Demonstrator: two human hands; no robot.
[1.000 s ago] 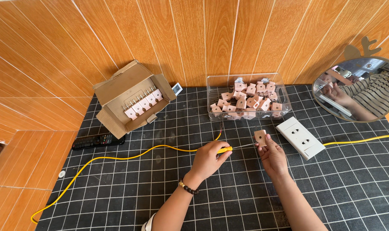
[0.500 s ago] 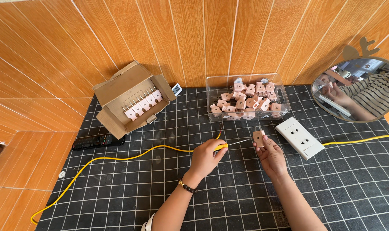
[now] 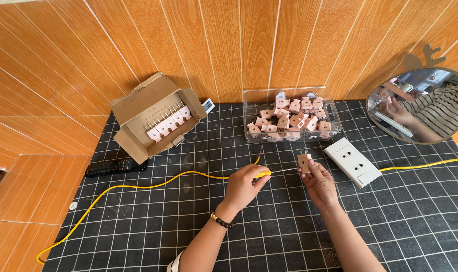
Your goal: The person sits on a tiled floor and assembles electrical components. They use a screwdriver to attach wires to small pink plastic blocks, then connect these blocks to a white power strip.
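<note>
My left hand [image 3: 244, 185] pinches the end of a long yellow cable [image 3: 138, 187] over the black gridded mat [image 3: 269, 226]; thin bare wires stick out past the fingers towards the right. My right hand [image 3: 319, 184] holds a small pink plug [image 3: 304, 161] upright, prongs up, just right of the cable end. Hands are a short gap apart. A white double socket block [image 3: 353, 161] lies right beside the right hand, with another yellow cable [image 3: 425, 164] running off to the right.
A clear plastic tray [image 3: 289, 95] of several pink plugs stands at the back. An open cardboard box [image 3: 156, 118] with a row of pink plugs sits back left. A black remote [image 3: 116, 166] lies left. A round mirror [image 3: 420, 105] leans at the right wall.
Both hands stay in nearly the same place; the right hand has lifted the pink plug slightly and shifted a little towards the cable end.
</note>
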